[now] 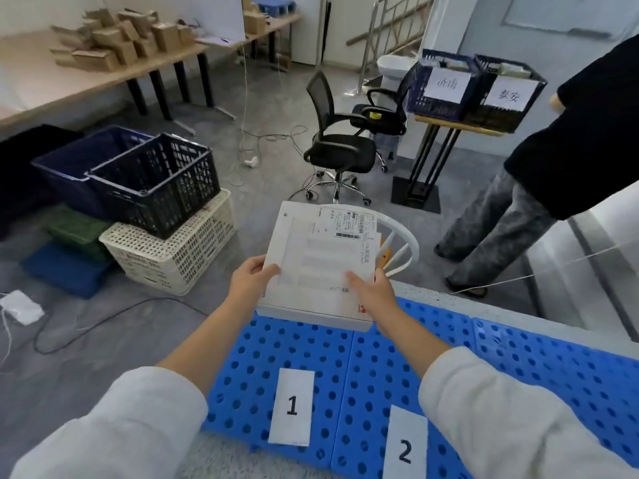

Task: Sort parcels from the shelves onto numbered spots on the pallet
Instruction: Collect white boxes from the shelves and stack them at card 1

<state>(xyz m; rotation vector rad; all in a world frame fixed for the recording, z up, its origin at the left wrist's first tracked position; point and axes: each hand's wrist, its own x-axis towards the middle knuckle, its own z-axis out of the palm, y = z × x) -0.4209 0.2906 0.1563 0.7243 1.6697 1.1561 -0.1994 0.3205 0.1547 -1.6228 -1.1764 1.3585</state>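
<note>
A flat white parcel box (318, 257) with a shipping label at its far right corner is held level over the far edge of the blue perforated pallet (518, 361). My left hand (250, 281) grips its left side, thumb on top. My right hand (371, 292) grips its near right part, thumb on top. On the pallet lie white paper labels, number 1 (292, 406) and number 2 (405, 447), both nearer to me than the parcel. My arms are in white sleeves.
Stacked crates stand left of the pallet: a black one (155, 181) on a cream one (173, 254), a blue one behind. A white stool (401, 243) sits under the parcel. A person in dark top (570, 150) stands right. Office chairs (339, 146) and labelled baskets (473, 88) lie beyond.
</note>
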